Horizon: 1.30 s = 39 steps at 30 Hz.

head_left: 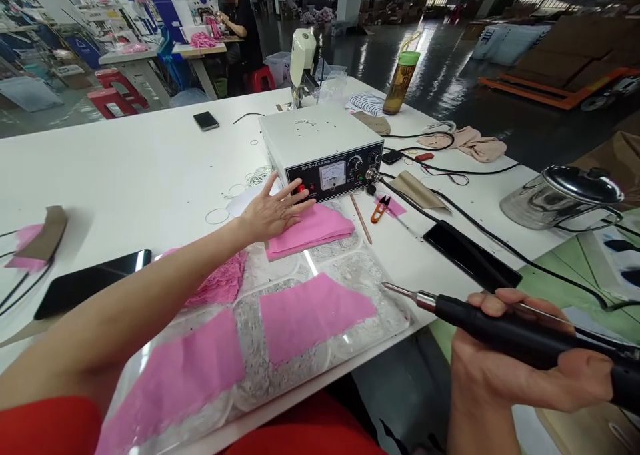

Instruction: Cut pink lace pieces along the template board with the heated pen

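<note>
The left hand [273,209] is spread flat, palm down, with nothing gripped in it; its palm and thumb side lie on or just over a folded pink cloth [320,231]. Its fingers reach toward a red switch [301,189] on the white box [320,135] beyond it; whether they press it, I cannot tell. The right hand [525,381] is curled round a black-handled tool [505,335], whose metal tip points left of that hand, toward the pink pieces but apart from them.

Nearer the body than the left hand, two pink pieces lie flat on a clear mat [385,291]: one piece [320,315] between the hands, the other [190,378] below the left forearm. A lacy pink heap [220,281] sits beside that forearm. The work looks partway along, judging by the two pieces laid out singly and the cloth left folded under the left hand; whether either flat piece is finished does not show.

Ahead of the left hand, the box's dark front carries a line of Chinese characters and a model mark apparently ending in "500W" or similar, beside a dial meter. Writing on the amber bottle [400,85], far beyond both hands on the bench [150,168], is too small to read.
</note>
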Tool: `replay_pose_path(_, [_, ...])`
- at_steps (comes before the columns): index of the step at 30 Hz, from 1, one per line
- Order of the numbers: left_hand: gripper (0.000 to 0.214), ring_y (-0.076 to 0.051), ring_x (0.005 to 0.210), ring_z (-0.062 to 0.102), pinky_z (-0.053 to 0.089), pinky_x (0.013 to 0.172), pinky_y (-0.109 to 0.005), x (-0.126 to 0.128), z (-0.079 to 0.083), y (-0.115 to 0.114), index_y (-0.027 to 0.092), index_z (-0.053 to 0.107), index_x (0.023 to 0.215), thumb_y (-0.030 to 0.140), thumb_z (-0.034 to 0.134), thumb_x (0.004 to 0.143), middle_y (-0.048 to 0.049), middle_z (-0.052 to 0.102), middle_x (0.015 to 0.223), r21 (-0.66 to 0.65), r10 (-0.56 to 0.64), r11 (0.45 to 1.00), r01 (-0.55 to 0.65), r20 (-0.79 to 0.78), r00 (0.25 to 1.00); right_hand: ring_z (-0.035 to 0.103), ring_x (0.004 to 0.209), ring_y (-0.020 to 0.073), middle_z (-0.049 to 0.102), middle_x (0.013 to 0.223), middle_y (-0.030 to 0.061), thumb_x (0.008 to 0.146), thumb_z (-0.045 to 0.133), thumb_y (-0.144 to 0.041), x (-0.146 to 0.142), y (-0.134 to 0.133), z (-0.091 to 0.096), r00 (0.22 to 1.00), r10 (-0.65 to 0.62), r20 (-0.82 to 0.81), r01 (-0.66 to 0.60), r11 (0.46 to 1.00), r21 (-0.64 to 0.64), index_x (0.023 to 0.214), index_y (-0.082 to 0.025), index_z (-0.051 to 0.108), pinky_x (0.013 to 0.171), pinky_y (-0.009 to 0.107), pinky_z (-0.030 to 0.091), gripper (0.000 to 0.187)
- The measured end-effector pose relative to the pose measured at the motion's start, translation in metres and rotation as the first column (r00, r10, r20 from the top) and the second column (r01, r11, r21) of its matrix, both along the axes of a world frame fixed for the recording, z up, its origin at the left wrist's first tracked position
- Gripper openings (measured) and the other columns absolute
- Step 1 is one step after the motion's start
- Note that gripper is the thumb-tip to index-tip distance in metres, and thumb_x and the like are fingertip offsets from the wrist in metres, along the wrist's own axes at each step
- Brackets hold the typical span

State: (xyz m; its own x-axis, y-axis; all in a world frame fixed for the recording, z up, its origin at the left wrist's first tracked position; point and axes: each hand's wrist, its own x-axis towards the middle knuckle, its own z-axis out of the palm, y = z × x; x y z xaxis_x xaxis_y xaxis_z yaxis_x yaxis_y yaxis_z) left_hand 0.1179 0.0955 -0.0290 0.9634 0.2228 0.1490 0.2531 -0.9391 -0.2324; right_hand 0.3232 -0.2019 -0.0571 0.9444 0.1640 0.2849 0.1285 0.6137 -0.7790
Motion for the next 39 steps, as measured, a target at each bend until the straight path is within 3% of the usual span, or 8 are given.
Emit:
replay_pose_path(3, [0.047, -0.027, 0.144, 0.014, 0.0, 0.114, -0.062, 0.003, 0.01, -0.01, 0.028, 0.033, 0.144, 0.032, 0.04, 0.097, -0.002, 0.044, 0.145, -0.072, -0.031, 0.997, 0.033, 0.02, 0.999, 0.049, 0.053, 0.0136, 0.057, 0.068, 0.0009, 0.071, 0.045, -0.049, -0.002, -0.004, 0.005, 1.0, 0.029, 0.003, -0.029, 1.0, -0.01, 0.077, -0.019, 0.064, 0.052, 0.032, 0.042, 0.035])
replay_pose_path(6, [0.043, -0.024, 0.144, 0.015, 0.005, 0.116, -0.059, 0.003, 0.014, -0.05, 0.03, 0.038, 0.141, 0.028, 0.039, 0.098, 0.0014, 0.042, 0.146, -0.175, -0.15, 0.972, 0.156, 0.047, 0.988, 0.048, 0.05, 0.0129, 0.056, 0.067, 0.0007, 0.071, 0.045, -0.049, -0.005, -0.009, 0.01, 0.995, 0.092, 0.04, -0.091, 0.996, -0.026, 0.076, -0.02, 0.064, 0.048, 0.031, 0.041, 0.035])
replay_pose_path(10, [0.038, -0.02, 0.143, 0.02, 0.01, 0.119, -0.052, -0.01, -0.003, -0.117, 0.026, 0.045, 0.137, 0.026, 0.036, 0.1, 0.0001, 0.043, 0.145, -0.326, -0.351, 0.88, 0.347, 0.048, 0.935, 0.048, 0.047, 0.0121, 0.056, 0.065, 0.0004, 0.07, 0.048, -0.045, -0.009, -0.018, 0.012, 0.979, 0.189, 0.076, -0.183, 0.98, -0.08, 0.076, -0.02, 0.064, 0.044, 0.029, 0.039, 0.03])
replay_pose_path(13, [0.042, -0.022, 0.143, 0.02, 0.004, 0.119, -0.05, -0.018, -0.021, -0.145, 0.023, 0.04, 0.141, 0.029, 0.036, 0.1, -0.0027, 0.039, 0.147, -0.392, -0.412, 0.834, 0.389, 0.025, 0.911, 0.049, 0.048, 0.0128, 0.057, 0.066, 0.0006, 0.07, 0.049, -0.042, -0.012, -0.022, 0.012, 0.969, 0.237, 0.074, -0.231, 0.969, -0.091, 0.077, -0.02, 0.064, 0.044, 0.029, 0.04, 0.028])
replay_pose_path(19, [0.046, -0.02, 0.142, 0.024, 0.0, 0.119, -0.046, -0.018, -0.032, -0.148, 0.024, 0.031, 0.145, 0.033, 0.033, 0.101, -0.002, 0.037, 0.148, -0.486, -0.39, 0.801, 0.35, 0.02, 0.921, 0.049, 0.049, 0.0132, 0.058, 0.068, 0.0021, 0.071, 0.047, -0.039, -0.015, -0.02, 0.009, 0.961, 0.25, 0.119, -0.242, 0.967, -0.073, 0.079, -0.018, 0.065, 0.045, 0.03, 0.039, 0.028])
replay_pose_path(30, [0.048, -0.021, 0.141, 0.027, 0.002, 0.119, -0.046, -0.02, -0.04, -0.15, 0.025, 0.031, 0.146, 0.036, 0.038, 0.099, -0.0036, 0.04, 0.146, -0.478, -0.376, 0.799, 0.365, 0.076, 0.924, 0.05, 0.049, 0.0135, 0.057, 0.069, 0.0026, 0.069, 0.046, -0.038, -0.013, -0.018, 0.003, 0.967, 0.218, 0.129, -0.205, 0.973, -0.105, 0.075, -0.018, 0.062, 0.045, 0.031, 0.041, 0.026])
replay_pose_path(39, [0.048, -0.022, 0.142, 0.023, -0.006, 0.118, -0.047, -0.02, -0.041, -0.15, 0.02, 0.033, 0.144, 0.04, 0.031, 0.1, -0.0044, 0.035, 0.149, -0.476, -0.39, 0.802, 0.36, 0.038, 0.92, 0.05, 0.048, 0.0132, 0.057, 0.068, 0.0028, 0.069, 0.043, -0.037, -0.013, -0.016, 0.005, 0.97, 0.196, 0.141, -0.186, 0.979, -0.084, 0.076, -0.018, 0.063, 0.045, 0.03, 0.04, 0.028])
